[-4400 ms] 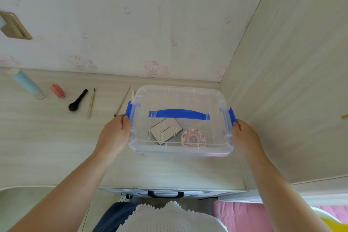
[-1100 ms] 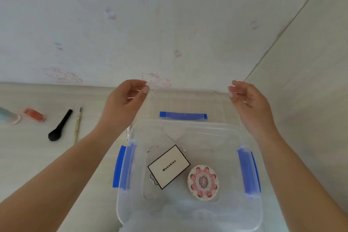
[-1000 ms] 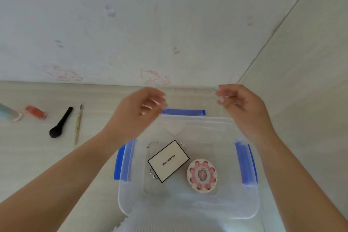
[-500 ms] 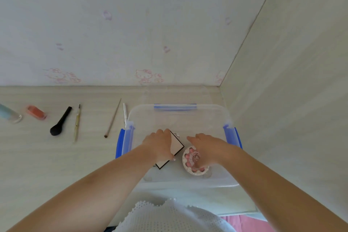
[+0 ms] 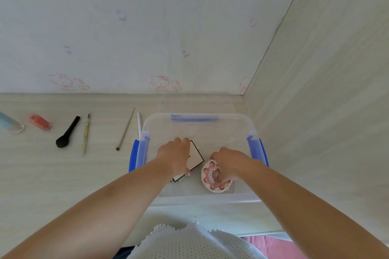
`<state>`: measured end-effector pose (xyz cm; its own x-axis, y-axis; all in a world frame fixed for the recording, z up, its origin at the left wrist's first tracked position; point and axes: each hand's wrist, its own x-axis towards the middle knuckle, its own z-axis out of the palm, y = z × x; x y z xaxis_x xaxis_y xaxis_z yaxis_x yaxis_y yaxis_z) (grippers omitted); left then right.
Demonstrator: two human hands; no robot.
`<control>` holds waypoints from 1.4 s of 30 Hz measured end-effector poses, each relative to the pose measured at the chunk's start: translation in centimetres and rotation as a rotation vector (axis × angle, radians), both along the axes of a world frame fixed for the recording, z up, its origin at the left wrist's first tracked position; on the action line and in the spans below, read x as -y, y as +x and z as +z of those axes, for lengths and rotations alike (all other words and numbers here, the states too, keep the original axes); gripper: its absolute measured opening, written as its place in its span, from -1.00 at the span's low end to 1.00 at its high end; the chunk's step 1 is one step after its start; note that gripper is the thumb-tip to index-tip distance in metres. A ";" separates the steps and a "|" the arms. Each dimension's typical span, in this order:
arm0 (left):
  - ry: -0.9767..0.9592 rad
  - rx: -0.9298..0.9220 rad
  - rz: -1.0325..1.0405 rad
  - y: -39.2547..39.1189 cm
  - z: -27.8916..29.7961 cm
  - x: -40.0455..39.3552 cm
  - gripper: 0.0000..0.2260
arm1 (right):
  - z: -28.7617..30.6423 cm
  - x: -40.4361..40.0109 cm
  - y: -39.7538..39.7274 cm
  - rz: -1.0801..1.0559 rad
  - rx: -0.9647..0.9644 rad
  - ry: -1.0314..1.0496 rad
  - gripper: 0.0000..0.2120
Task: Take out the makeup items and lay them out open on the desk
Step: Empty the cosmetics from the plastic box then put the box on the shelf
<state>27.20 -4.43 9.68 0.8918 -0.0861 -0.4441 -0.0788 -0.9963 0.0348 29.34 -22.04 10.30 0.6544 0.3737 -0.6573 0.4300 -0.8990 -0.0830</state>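
A clear plastic box [image 5: 240, 124] with blue side latches stands open on the desk. Both hands reach down into it. My left hand [image 5: 174, 156] grips a white square case with a black border [image 5: 196, 159], fingers over its far edge and thumb at its near corner. My right hand [image 5: 228, 164] curls around a round white compact with pink dots [image 5: 212, 181], covering its right side. Both items lie on the box floor.
The clear lid with its blue handle [image 5: 194, 117] leans behind the box against the wall. Left of the box lie two thin brushes [image 5: 125, 129], a pencil-like stick [image 5: 85, 132], a black brush [image 5: 67, 132], an orange item [image 5: 40, 122] and a pale blue tube [image 5: 9, 123]. A wooden panel [image 5: 315, 111] closes the right side.
The lid was unlatched, lifted off and set behind the box. Both hands then dropped into the box and closed on the square case and the round compact.
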 end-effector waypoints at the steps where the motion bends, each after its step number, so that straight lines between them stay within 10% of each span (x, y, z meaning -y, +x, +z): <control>1: 0.002 0.008 -0.006 0.1 0.0 -0.1 -0.33 | 0.1 0.0 0.0 -0.017 -0.006 0.016 -0.34; 10: -0.148 -0.028 0.055 1.0 3.2 -2.0 -0.57 | 1.9 0.1 0.1 -0.156 -0.028 0.170 -0.44; 28: -1.277 0.109 0.826 -8.7 10.8 -16.5 -0.61 | 12.4 -7.7 -2.5 -0.591 -0.228 1.028 -0.59; 42: -1.186 0.088 1.153 -17.4 2.7 -35.1 -0.64 | 7.0 -29.1 -8.1 -0.461 -0.247 0.921 -0.58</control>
<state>9.84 30.62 12.39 0.7403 0.3631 -0.5658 0.5917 0.0477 0.8047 21.23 7.09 17.30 0.7467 0.5452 -0.3810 -0.0591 -0.5162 -0.8544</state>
